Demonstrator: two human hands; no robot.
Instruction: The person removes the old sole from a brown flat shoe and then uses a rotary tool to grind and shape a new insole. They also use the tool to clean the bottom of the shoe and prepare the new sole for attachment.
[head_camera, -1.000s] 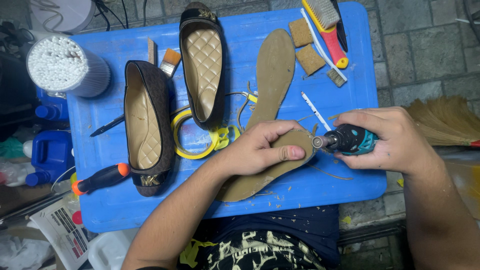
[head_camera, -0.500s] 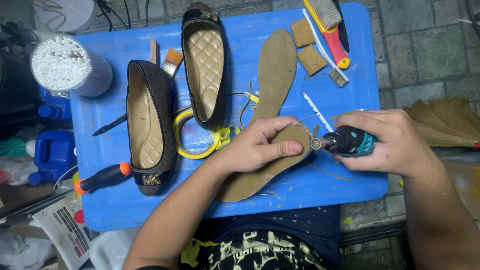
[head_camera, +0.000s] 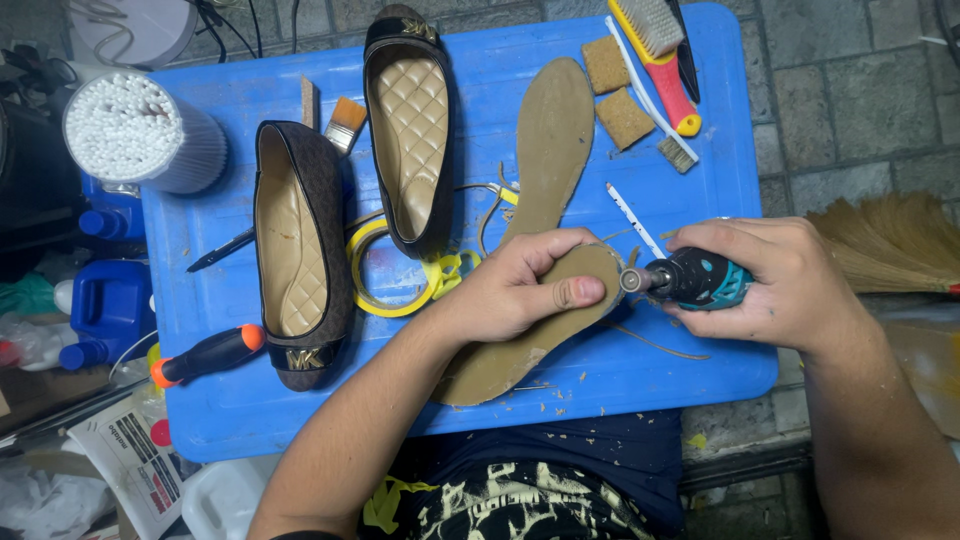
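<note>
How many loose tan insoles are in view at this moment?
2. One insole is pressed down by the left hand while the right hand holds a rotary tool at its edge. The other insole lies flat on the blue board above it.

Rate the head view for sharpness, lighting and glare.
Head view: sharp across the blue table; even overhead light; left hand on the sole and right hand with the rotary tool show no motion blur; edges darker; no strong glare.

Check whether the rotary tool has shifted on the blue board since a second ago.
No. The rotary tool in the right hand sits at the same spot beside the white pen, its tip at the sole's edge.
</note>
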